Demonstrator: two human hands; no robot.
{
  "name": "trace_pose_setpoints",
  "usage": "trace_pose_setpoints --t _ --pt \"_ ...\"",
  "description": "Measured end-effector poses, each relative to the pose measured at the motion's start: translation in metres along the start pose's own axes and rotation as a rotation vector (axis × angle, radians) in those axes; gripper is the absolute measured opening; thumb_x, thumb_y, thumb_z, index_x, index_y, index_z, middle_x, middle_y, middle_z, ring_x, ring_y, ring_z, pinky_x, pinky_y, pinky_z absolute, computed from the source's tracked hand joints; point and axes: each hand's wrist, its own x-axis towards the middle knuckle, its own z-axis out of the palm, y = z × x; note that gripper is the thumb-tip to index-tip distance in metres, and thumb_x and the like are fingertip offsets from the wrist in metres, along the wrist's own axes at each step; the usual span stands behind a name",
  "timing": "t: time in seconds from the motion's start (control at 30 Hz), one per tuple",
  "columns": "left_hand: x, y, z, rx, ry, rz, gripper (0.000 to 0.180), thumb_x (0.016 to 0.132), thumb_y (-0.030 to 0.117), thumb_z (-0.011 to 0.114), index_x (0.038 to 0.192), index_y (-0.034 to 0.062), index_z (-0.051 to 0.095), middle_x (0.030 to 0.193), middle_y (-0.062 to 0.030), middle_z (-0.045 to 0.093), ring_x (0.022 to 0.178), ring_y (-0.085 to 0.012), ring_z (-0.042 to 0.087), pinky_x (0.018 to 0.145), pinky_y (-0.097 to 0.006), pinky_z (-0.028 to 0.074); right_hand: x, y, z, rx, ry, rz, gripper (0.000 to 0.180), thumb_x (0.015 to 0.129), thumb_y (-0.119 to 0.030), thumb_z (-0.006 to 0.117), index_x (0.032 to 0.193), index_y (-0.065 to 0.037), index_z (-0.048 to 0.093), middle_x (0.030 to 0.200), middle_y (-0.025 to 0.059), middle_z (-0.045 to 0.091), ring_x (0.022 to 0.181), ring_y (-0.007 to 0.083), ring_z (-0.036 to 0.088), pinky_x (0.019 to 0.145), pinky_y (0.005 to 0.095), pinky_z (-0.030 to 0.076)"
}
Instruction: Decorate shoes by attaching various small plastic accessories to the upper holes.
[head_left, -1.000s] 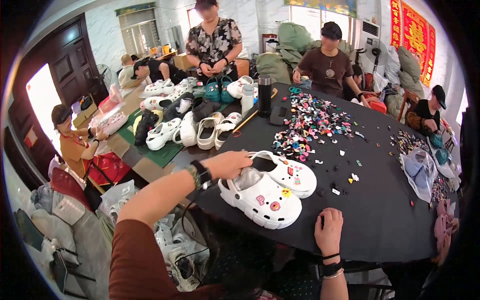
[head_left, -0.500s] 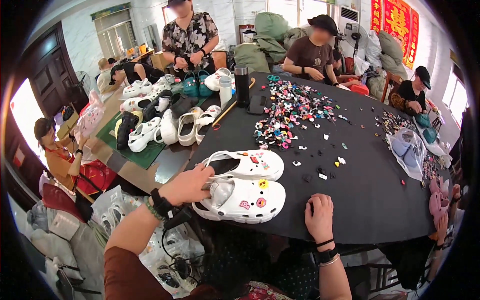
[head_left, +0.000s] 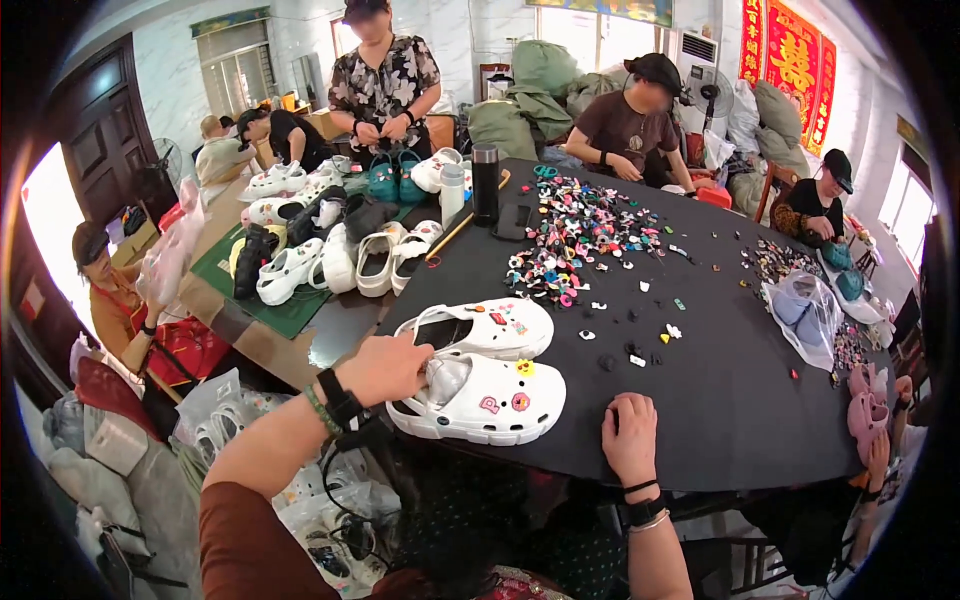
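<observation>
Two white clogs lie side by side on the black table, toes to the right. The near clog (head_left: 500,425) carries a yellow, a pink letter-shaped and a round pink charm, with clear plastic stuffing inside. Several small charms dot the far clog (head_left: 535,325) as well. My left hand (head_left: 385,372) is closed at the heel end, its fingers dipping between the clogs and gripping the far one; the fingertips are partly hidden. On the tabletop right of the clogs rests my right hand (head_left: 630,435), fingers curled and nothing visible in them.
A heap of colourful shoe charms (head_left: 575,240) spreads beyond the clogs, beside a phone (head_left: 512,222) and a black bottle (head_left: 485,185). More clogs (head_left: 290,270) crowd the left table. At right are bagged clogs (head_left: 808,310) and pink clogs (head_left: 866,412). Several people work around.
The far clog has shifted slightly left against the near one. My left hand has moved a little to the right at the heels. My right hand stays resting on the table.
</observation>
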Motion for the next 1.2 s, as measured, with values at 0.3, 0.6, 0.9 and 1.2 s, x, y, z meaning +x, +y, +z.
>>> trace_pose_setpoints --t 0.3,0.6,0.9,1.2 --pt "-0.006 -0.018 0.029 -0.276 0.258 0.032 0.023 0.077 0.028 0.071 0.08 0.0057 0.069 0.099 -0.025 0.055 0.085 -0.0434 0.061 0.077 -0.047 0.05 -0.001 0.0 0.002 0.017 0.002 0.022 0.01 0.082 -0.004 0.063 0.088 -0.003 0.055 0.099 0.0117 0.058 0.096 0.0324 0.054 0.085 0.0433 0.043" --pt "-0.049 -0.029 0.027 -0.531 0.506 -0.13 0.022 0.073 0.018 0.072 0.083 -0.0001 0.066 0.084 -0.0222 0.057 0.079 -0.0414 0.058 0.067 -0.045 0.045 -0.003 0.003 0.001 0.039 -0.002 0.024 0.011 0.081 -0.003 0.063 0.089 -0.003 0.055 0.102 0.0139 0.059 0.101 0.0343 0.054 0.088 0.045 0.042" --pt "-0.014 -0.147 -0.01 -0.196 0.819 -0.429 0.03 0.073 0.026 0.071 0.081 -0.0026 0.065 0.078 -0.0251 0.057 0.077 -0.0439 0.058 0.067 -0.051 0.045 0.0 -0.001 0.001 0.047 -0.072 0.095 0.013 0.08 0.0 0.061 0.089 -0.001 0.053 0.103 0.0166 0.057 0.099 0.0354 0.053 0.089 0.0447 0.041" --pt "0.131 -0.295 -0.062 -0.283 1.133 -0.692 0.054 0.078 0.042 0.071 0.112 -0.0007 0.064 0.098 -0.0258 0.068 0.097 -0.0405 0.064 0.088 -0.044 0.049 0.009 -0.02 -0.014 0.034 -0.075 0.155 0.015 0.076 0.003 0.061 0.087 0.0 0.051 0.101 0.0169 0.055 0.097 0.0374 0.052 0.088 0.0459 0.042"
